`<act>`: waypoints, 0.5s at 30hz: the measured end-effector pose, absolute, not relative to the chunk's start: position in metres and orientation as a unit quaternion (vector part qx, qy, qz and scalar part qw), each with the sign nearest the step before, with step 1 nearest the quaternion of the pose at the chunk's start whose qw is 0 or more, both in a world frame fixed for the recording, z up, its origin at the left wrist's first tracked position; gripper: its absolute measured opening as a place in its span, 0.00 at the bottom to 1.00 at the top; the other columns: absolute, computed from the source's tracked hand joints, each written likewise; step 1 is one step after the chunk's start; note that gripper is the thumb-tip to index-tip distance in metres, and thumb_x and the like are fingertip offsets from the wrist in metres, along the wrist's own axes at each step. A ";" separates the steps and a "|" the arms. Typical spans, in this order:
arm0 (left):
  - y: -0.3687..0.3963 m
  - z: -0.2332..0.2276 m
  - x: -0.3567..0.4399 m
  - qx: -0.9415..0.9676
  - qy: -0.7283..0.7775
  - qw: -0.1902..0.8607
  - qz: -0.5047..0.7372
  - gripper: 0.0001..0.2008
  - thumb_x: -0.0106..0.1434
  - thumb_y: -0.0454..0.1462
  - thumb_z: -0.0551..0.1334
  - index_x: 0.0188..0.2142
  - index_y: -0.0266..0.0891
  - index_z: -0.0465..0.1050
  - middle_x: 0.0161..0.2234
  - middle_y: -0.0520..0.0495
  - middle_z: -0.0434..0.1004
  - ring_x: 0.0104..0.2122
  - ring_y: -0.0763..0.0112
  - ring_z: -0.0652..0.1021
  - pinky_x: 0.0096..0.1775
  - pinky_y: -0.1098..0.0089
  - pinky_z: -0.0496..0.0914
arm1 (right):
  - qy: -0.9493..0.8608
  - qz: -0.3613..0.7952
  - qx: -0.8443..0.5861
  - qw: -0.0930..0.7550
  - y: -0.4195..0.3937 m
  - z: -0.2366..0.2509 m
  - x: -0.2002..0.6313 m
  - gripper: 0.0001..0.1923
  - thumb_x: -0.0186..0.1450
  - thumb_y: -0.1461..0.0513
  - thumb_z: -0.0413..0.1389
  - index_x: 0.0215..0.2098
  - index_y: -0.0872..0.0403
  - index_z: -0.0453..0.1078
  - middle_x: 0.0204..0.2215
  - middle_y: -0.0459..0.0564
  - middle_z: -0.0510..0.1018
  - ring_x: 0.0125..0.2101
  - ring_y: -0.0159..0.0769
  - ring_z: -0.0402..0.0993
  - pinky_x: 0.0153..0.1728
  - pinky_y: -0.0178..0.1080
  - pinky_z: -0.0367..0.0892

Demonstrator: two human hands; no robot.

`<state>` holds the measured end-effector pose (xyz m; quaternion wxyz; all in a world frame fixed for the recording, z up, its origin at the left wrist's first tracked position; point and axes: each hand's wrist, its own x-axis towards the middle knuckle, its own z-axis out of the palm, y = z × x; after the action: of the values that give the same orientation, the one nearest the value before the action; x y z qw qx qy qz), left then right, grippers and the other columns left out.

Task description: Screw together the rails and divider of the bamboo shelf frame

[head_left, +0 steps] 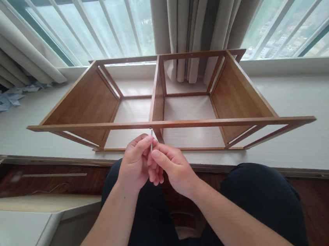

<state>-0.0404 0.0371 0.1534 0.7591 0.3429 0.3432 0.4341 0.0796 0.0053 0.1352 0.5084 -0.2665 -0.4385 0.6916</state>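
A wooden frame (182, 121) with two side panels and a middle divider lies on the pale window ledge. Between my fingers is a thin silver rod that looks like a hex key (151, 143); its upper end meets the front rail at a small fastener near the divider. My left hand (137, 160) is closed, thumb and forefinger pinching the rod. Just to its right, my right hand (174, 166) is closed at the rod's lower part, its thumb pressed toward the fingers. The lower end of the rod is hidden by the hands.
Behind the frame hang grey curtains (188, 31) before barred windows. Crumpled pale paper or plastic (4, 100) lies on the ledge (296, 101) at far left. My dark-trousered knees (264, 204) are below the ledge edge. A white furniture piece (9, 224) stands at lower left.
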 end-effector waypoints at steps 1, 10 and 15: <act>0.037 0.153 -0.041 0.346 0.346 0.758 0.432 0.14 0.64 0.47 0.65 0.30 0.40 0.68 0.13 0.57 0.61 0.07 0.61 0.67 0.09 0.66 0.65 | -0.441 0.689 -0.266 0.510 0.005 0.135 0.080 0.19 0.73 0.47 0.54 0.33 0.53 0.67 0.19 0.42 0.75 0.16 0.27 0.68 0.17 0.29 0.60; 0.040 0.158 -0.037 0.296 0.377 0.733 0.482 0.16 0.56 0.43 0.72 0.27 0.37 0.68 0.20 0.54 0.67 0.16 0.72 0.72 0.18 0.73 0.71 | -0.509 0.560 -0.367 0.542 0.000 0.140 0.085 0.16 0.71 0.49 0.59 0.35 0.52 0.68 0.22 0.41 0.72 0.23 0.30 0.68 0.27 0.34 0.63; 0.041 0.158 -0.036 0.266 0.392 0.731 0.491 0.15 0.52 0.42 0.74 0.29 0.35 0.74 0.22 0.53 0.70 0.22 0.74 0.73 0.26 0.74 0.74 | -0.575 0.451 -0.430 0.530 0.003 0.142 0.084 0.14 0.70 0.50 0.60 0.35 0.52 0.69 0.21 0.40 0.70 0.23 0.30 0.66 0.27 0.34 0.58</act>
<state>-0.0359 0.0405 0.1582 0.7310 0.2665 0.3918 0.4910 0.0836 0.0028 0.1420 0.5303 -0.4300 -0.5745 0.4514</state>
